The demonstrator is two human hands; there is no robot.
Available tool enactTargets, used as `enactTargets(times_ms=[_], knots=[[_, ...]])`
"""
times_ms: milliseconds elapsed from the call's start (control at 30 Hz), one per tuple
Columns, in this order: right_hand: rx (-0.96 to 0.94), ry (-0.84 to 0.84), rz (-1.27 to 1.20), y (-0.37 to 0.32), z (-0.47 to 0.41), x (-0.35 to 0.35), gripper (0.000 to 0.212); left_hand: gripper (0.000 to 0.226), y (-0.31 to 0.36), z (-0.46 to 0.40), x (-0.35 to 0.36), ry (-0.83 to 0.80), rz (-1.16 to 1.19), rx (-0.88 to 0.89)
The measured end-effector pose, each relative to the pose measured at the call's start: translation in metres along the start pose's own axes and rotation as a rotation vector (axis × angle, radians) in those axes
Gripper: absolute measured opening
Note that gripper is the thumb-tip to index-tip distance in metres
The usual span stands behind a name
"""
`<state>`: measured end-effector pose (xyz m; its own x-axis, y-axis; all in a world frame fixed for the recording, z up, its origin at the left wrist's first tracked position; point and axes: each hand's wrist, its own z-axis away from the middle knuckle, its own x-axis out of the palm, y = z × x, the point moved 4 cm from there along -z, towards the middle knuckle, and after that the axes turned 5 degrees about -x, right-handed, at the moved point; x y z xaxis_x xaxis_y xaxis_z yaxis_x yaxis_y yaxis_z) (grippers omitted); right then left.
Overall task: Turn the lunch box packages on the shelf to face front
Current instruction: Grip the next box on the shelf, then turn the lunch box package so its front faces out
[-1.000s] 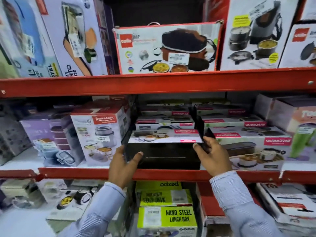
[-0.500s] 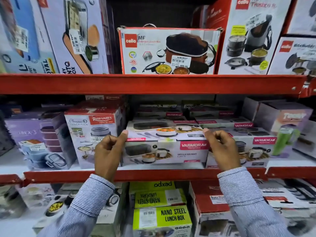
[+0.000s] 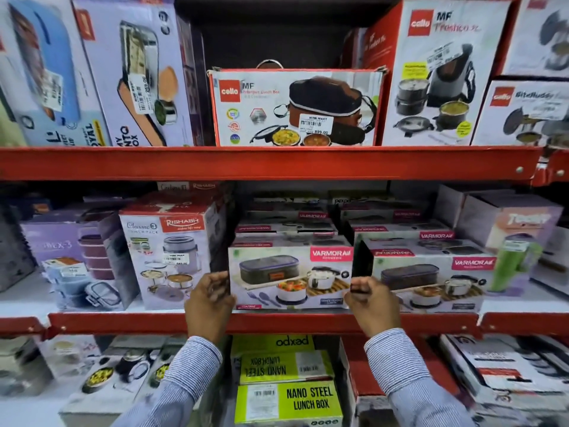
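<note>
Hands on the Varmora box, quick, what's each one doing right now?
Left hand: closed on the left edge of the Varmora box.
Right hand: closed on the box's right edge.

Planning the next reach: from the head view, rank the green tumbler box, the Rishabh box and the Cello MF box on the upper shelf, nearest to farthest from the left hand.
From the left hand:
1. Rishabh box, directly left, same shelf.
2. Cello MF box, upper shelf, up and right.
3. Green tumbler box, far right, same shelf.

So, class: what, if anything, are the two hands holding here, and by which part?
The Varmora lunch box package on the middle shelf, front face out. The left hand grips its left edge and the right hand its right edge, low down.
</note>
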<state>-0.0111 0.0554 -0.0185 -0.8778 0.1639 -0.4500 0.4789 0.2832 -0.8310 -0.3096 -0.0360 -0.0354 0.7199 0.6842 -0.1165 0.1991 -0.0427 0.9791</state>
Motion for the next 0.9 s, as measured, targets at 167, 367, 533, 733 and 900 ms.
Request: enactTargets(times_ms=[167, 367, 533, 733, 900], knots=[[0.028, -0.011, -0.005, 0.012, 0.001, 0.008, 0.024, 0.038, -0.015, -0.001, 0.000, 0.037, -0.044, 0.012], [0.010, -0.011, -0.028, 0.015, 0.005, 0.007, 0.040, 0.052, -0.020, -0.006, -0.005, -0.026, -0.011, 0.007], [-0.044, -0.075, 0.033, 0.011, 0.008, 0.007, 0.049, 0.052, -0.018, -0.004, -0.003, -0.062, -0.041, 0.033], [-0.080, -0.071, 0.074, 0.011, 0.014, 0.003, 0.046, 0.044, -0.016, 0.003, -0.006, -0.021, -0.072, 0.071], [-0.070, -0.071, 0.053, 0.009, 0.019, -0.001, 0.046, 0.044, -0.015, 0.007, -0.009, -0.032, -0.061, 0.047]])
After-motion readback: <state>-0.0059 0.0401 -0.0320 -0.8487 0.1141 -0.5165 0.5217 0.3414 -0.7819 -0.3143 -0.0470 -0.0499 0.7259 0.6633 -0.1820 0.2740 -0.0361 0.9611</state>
